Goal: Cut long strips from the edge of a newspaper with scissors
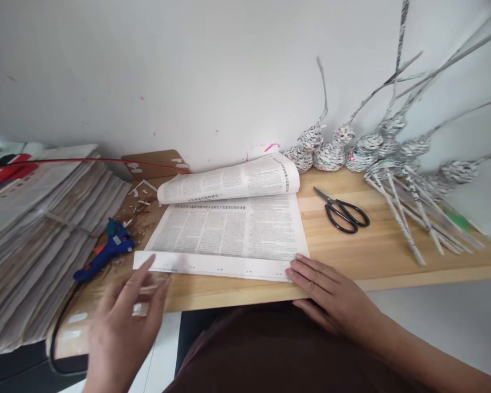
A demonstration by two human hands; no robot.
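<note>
A newspaper sheet (229,229) lies on the wooden table in front of me. Its far part curls over on itself, and a white strip is folded up along the near edge. My right hand (325,292) rests on the right end of that fold, fingers stretched out flat and the thumb below the table edge. At the left end, my left hand (126,311) is slightly blurred, its fingers apart and holding nothing, with the index fingertip at the fold's corner. Black-handled scissors (346,213) lie to the right of the sheet.
A tall stack of newspapers (45,229) stands on the left, beside a blue glue gun (106,251) with a black cable. Several woven paper gourd shapes (331,155) line the wall at the right, their long stems sticking out. Paper scraps (141,194) lie near cardboard (155,164).
</note>
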